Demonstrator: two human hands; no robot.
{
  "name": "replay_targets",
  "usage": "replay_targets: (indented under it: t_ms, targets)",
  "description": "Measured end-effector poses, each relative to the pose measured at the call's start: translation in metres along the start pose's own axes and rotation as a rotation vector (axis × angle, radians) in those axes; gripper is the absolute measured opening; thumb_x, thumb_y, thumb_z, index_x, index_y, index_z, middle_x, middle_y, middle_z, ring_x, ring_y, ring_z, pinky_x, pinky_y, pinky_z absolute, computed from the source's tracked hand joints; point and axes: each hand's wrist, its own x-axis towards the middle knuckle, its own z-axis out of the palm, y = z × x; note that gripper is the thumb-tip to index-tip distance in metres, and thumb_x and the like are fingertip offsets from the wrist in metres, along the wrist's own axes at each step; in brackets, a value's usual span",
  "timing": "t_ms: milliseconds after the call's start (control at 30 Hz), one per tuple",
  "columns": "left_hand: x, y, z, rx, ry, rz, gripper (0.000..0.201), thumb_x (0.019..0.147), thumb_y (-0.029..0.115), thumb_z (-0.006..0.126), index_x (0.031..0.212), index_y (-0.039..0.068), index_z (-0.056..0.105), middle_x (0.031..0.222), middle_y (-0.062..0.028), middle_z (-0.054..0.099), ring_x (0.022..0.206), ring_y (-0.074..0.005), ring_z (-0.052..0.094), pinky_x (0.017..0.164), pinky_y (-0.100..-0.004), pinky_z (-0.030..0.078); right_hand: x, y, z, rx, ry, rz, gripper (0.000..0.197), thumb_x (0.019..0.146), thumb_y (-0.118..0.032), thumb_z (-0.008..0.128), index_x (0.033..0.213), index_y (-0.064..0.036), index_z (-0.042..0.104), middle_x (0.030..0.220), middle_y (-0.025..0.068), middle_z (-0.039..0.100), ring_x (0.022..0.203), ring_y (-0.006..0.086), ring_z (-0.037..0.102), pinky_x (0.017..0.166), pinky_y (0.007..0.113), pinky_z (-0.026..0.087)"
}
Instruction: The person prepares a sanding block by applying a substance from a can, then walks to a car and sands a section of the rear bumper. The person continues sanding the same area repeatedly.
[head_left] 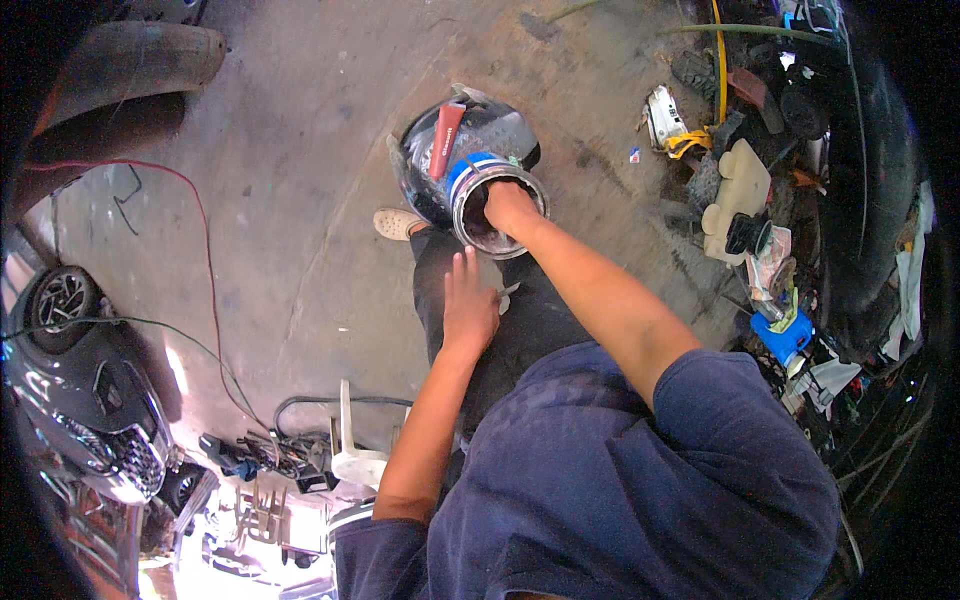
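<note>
My right hand (509,207) reaches down into the mouth of a wide metal can (475,172) with a blue and white label. Its fingers are hidden inside, below the rim. My left hand (469,308) is just below the can over my lap, fingers stretched toward the rim. A small pale piece (509,297) shows beside its thumb side; I cannot tell whether the hand touches it. Beyond the can is a curved, glossy black panel (512,128) with grey, scuffed edges. A red tube (446,140) rests on it.
Vehicle parts and scraps, including a cream plastic tank (738,195) and a blue container (783,335), are heaped at right. A dark motor vehicle (95,400) stands at left, near a red cable (205,230). A white plastic chair (357,460) is behind my left arm.
</note>
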Motion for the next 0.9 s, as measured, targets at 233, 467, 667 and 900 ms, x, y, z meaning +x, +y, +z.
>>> replay_targets:
  t_ms: [233, 467, 667, 900]
  targets:
    - [-0.001, -0.005, 0.002, 0.034, -0.111, -0.057, 0.015, 0.085, 0.021, 0.071, 0.09, 0.007, 0.075, 0.166, -0.0208, 0.01, 0.151, -0.0444, 0.017, 0.118, -0.0579, 0.026, 0.005, -0.003, 0.0, -0.024, 0.007, 0.031, 0.035, 0.089, -0.009, 0.055, 0.119, 0.0033, 0.066, 0.126, 0.0291, 0.062, 0.116, 0.0416, 0.062, 0.099, 0.047, 0.05]
    - [0.0, -0.003, 0.004, 0.051, -0.123, -0.057, 0.015, 0.085, 0.021, 0.071, 0.091, 0.008, 0.075, 0.166, -0.0208, 0.009, 0.15, -0.0442, 0.02, 0.117, -0.0567, 0.027, 0.039, 0.015, 0.034, -0.063, -0.024, 0.073, 0.04, 0.09, -0.011, 0.055, 0.126, 0.002, 0.064, 0.132, 0.0258, 0.06, 0.122, 0.0381, 0.06, 0.101, 0.045, 0.05]
    - [0.005, 0.0, 0.003, 0.069, -0.165, -0.101, 0.015, 0.083, 0.019, 0.072, 0.093, 0.008, 0.076, 0.166, -0.0208, 0.008, 0.149, -0.0428, 0.024, 0.117, -0.055, 0.03, 0.042, 0.004, 0.026, 0.006, -0.272, 0.119, 0.047, 0.093, -0.01, 0.049, 0.136, 0.0078, 0.053, 0.124, 0.022, 0.067, 0.093, 0.0308, 0.074, 0.084, 0.045, 0.059]
    - [0.009, 0.005, -0.001, 0.087, -0.22, -0.1, 0.015, 0.082, 0.015, 0.073, 0.094, 0.008, 0.075, 0.166, -0.0219, 0.005, 0.148, -0.0422, 0.028, 0.116, -0.0537, 0.032, 0.064, 0.019, 0.061, 0.467, -0.245, 0.227, 0.047, 0.094, -0.005, 0.045, 0.14, 0.0073, 0.049, 0.13, 0.0241, 0.062, 0.086, 0.0377, 0.074, 0.067, 0.042, 0.063]
